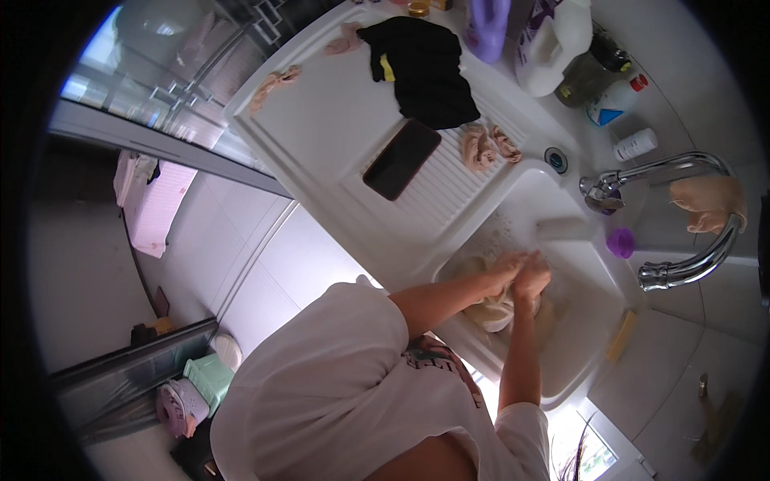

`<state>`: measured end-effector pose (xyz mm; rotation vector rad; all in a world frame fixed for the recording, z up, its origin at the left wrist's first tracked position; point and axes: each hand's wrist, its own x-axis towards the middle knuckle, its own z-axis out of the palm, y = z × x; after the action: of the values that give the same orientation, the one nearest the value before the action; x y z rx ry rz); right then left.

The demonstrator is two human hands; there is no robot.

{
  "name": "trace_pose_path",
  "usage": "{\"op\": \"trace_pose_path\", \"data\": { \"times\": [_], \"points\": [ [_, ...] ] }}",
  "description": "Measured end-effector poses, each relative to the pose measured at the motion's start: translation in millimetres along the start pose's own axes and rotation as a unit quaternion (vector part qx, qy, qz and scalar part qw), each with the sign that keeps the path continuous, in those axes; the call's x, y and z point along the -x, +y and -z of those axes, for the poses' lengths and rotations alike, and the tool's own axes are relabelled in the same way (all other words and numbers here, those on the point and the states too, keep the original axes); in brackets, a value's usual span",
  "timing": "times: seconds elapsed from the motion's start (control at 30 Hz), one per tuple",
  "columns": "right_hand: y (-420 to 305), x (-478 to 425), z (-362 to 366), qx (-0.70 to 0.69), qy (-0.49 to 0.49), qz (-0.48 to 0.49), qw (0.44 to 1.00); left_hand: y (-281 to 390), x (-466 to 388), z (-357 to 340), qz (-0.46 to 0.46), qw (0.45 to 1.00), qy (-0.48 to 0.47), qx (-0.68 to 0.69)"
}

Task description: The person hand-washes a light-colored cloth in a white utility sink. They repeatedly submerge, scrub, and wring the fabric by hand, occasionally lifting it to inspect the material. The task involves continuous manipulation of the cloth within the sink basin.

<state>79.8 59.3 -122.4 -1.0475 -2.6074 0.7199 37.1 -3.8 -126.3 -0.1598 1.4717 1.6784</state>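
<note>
Both fists meet over the white sink basin, gripping a wet cream-coloured cloth. My left hand comes in from the left and presses close against my right hand. The cloth hangs below them and spreads into cloudy, soapy water, so its lower part is partly hidden. Foam lies along the basin's upper left side. A chrome faucet arches at the right, its spout turned away from my hands, with a beige cloth draped over it.
On the ribbed drainboard lie a smartphone, a black garment and crumpled beige cloths. Behind stand a purple bottle, a white jug and other bottles. A purple cup and yellow bar sit by the basin.
</note>
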Motion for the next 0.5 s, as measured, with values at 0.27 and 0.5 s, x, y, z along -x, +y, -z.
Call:
{"op": "trace_pose_path", "data": {
  "times": [0.27,0.5],
  "points": [
    [-73,42,26,-0.231,0.095,0.043,0.967,-54,-46,5,-0.109,0.989,-0.094,0.016],
    [-83,33,41,-0.329,0.084,-0.091,0.936,-39,-29,-3,-0.049,0.995,-0.059,0.059]
  ]
}}
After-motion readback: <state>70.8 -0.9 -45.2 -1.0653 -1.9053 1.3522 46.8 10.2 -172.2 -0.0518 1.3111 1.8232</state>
